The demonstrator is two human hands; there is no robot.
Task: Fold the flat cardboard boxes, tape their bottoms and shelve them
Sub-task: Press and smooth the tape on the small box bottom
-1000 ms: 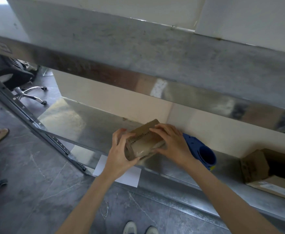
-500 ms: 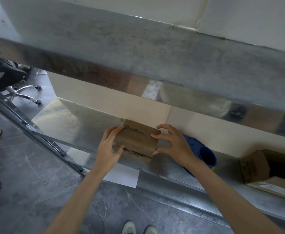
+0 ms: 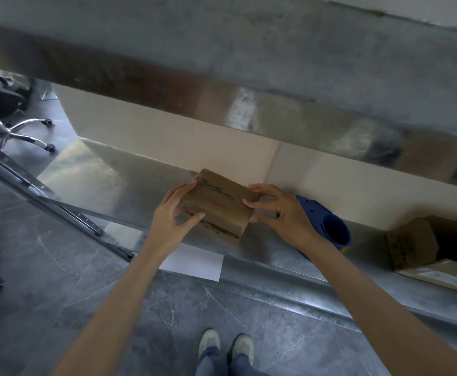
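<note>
Compared to a second ago, the cardboard box has been flipped. Back then its taped side faced up at the front lip; now the printed face is up and it sits further in on the lower shelf, close to the back wall. Since half a second ago it's barely changed, just nudged a bit deeper. Can't tell if it's fully down on the metal yet.

Both arms reach forward and down. The left hand grips the box's left end, fingers up along the end and thumb tucked on the near side. The right hand has its fingers spread and curled onto the right end, thumb at the near corner, so the box is pinched between the two hands.

Around it: a blue clog lies on the shelf just beside the right hand, partly hidden by the wrist. An open carton sits further right. The upper shelf overhangs everything. On the floor there's a white sheet, an office chair off left, and the person's shoes.
</note>
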